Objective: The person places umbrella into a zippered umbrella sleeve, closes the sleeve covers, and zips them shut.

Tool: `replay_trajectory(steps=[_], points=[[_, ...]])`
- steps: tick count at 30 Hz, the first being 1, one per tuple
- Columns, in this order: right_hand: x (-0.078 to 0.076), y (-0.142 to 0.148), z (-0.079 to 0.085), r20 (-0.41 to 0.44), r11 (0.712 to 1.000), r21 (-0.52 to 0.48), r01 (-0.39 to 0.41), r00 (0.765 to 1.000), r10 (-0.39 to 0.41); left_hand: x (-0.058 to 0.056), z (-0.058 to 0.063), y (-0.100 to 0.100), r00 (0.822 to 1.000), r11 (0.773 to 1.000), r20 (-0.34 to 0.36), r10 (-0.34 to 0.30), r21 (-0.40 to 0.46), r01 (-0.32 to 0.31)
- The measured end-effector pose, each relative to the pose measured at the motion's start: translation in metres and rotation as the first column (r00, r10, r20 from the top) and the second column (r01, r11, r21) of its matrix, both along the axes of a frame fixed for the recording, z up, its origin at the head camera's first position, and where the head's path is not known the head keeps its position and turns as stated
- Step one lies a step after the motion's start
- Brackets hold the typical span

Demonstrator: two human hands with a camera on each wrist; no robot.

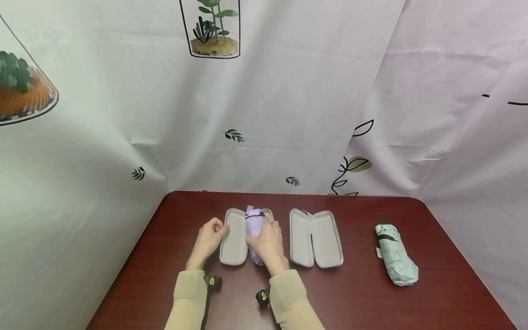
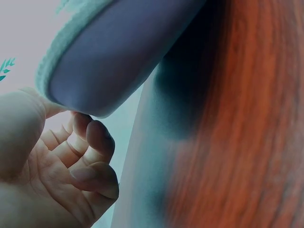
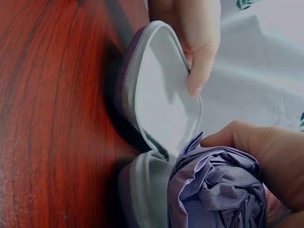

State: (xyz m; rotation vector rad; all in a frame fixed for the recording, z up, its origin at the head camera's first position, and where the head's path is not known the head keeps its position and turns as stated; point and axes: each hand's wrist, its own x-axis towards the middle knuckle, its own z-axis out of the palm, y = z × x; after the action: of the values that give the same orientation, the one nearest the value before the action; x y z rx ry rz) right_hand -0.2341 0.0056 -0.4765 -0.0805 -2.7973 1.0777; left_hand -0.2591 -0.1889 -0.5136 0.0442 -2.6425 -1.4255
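A folded lavender umbrella (image 1: 254, 224) lies lengthwise over the right half of an open zippered case (image 1: 234, 243) with a pale lining. My right hand (image 1: 269, 243) grips this umbrella from above; its bunched fabric end (image 3: 218, 194) faces the right wrist camera. At the case's left edge, my left hand (image 1: 209, 239) pinches the rim, thumb on the inner side and fingers behind. Seen from the left wrist, the case's purple outer shell (image 2: 114, 61) rises over the curled fingers. Most of the case's right half is hidden under the umbrella and right hand.
A second open case (image 1: 327, 240), pale inside, lies just right of the first. Farther right on the dark red wooden table (image 1: 354, 302) rests a folded mint-green umbrella (image 1: 396, 259) with a dark strap. Patterned white cloth (image 1: 288, 114) hangs behind the table.
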Motion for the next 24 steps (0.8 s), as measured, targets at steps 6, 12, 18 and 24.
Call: replay_trajectory(steps=[6, 12, 18, 24], points=[[-0.001, 0.0, -0.004, -0.001, 1.0, 0.001, 0.011, 1.0, -0.011, 0.0, -0.001, -0.001, 1.0, 1.0, 0.009, -0.002, 0.002, 0.002], [-0.002, 0.0, -0.01, -0.002, 1.0, 0.0, 0.023, 1.0, -0.023, 0.001, 0.002, 0.0, 1.0, 1.0, 0.02, -0.001, 0.004, 0.001], [-0.005, 0.001, -0.013, 0.0, 0.999, -0.002, 0.042, 0.999, -0.042, 0.001, 0.004, 0.001, 1.0, 1.0, 0.01, -0.001, -0.002, 0.001], [-0.006, 0.001, -0.015, 0.0, 0.999, 0.003, 0.047, 0.999, -0.047, 0.001, 0.004, 0.001, 1.0, 1.0, 0.017, 0.0, -0.008, 0.0]])
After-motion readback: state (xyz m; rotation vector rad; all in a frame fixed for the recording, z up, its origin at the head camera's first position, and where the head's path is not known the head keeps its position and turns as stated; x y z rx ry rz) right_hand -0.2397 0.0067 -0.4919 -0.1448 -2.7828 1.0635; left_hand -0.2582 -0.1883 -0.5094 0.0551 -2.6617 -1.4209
